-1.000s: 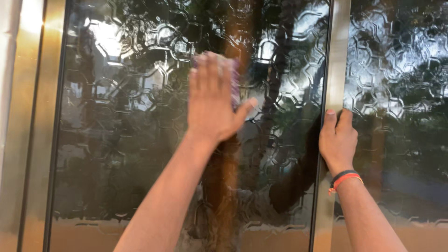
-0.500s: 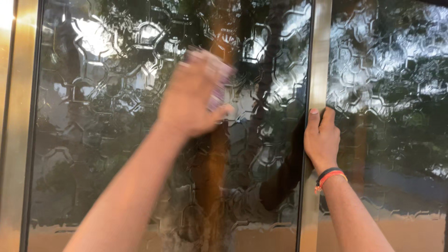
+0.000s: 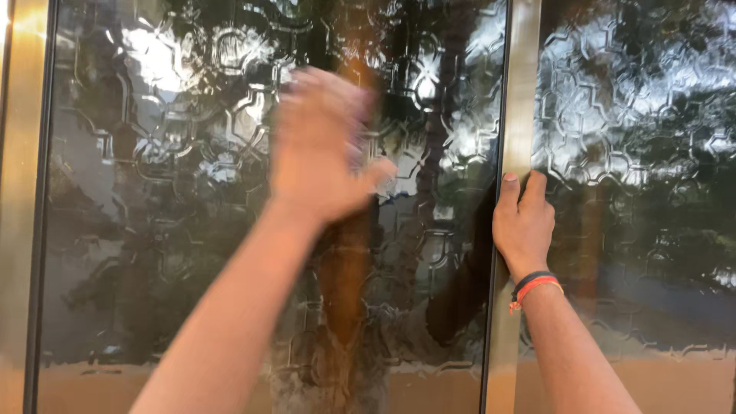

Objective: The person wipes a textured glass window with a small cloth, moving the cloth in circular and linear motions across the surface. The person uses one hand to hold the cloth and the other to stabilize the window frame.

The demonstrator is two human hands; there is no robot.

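Left hand (image 3: 322, 146) had swept leftward, flat, grip unclear; right hand (image 3: 524, 222) clasped the frame (image 3: 521, 92); hard pressing could crack the patterned glass (image 3: 153, 192).

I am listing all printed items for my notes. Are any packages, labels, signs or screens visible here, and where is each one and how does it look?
None are in view.
Only a patterned glass pane in metal frames, dark with tree reflections.
The left hand lies flat and blurred on the glass.
The right hand holds the middle frame bar; black and orange bands sit on its wrist.
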